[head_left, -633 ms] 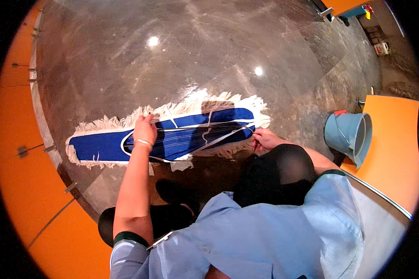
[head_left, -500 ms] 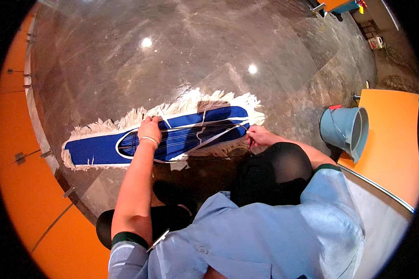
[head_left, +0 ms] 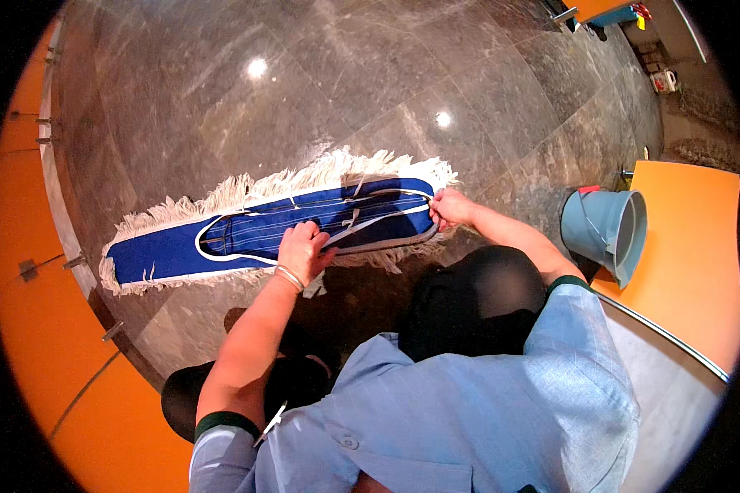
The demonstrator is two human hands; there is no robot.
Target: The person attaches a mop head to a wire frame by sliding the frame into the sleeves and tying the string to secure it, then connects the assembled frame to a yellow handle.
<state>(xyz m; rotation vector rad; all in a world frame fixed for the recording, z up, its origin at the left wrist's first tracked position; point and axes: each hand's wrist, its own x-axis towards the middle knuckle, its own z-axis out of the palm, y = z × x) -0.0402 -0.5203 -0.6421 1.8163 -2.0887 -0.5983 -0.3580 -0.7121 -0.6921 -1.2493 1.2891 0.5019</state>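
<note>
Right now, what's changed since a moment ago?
Your left hand moved from the far edge of the mop to its near side, rightward and toward you. Your right hand, at the mop's right end, has shifted slightly away from you. The bucket stays put.

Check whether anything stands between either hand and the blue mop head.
Nothing visible does: the left hand is over the near side of the mop head, and the right hand is at its right end. The bucket is farther right, out of the way.
</note>
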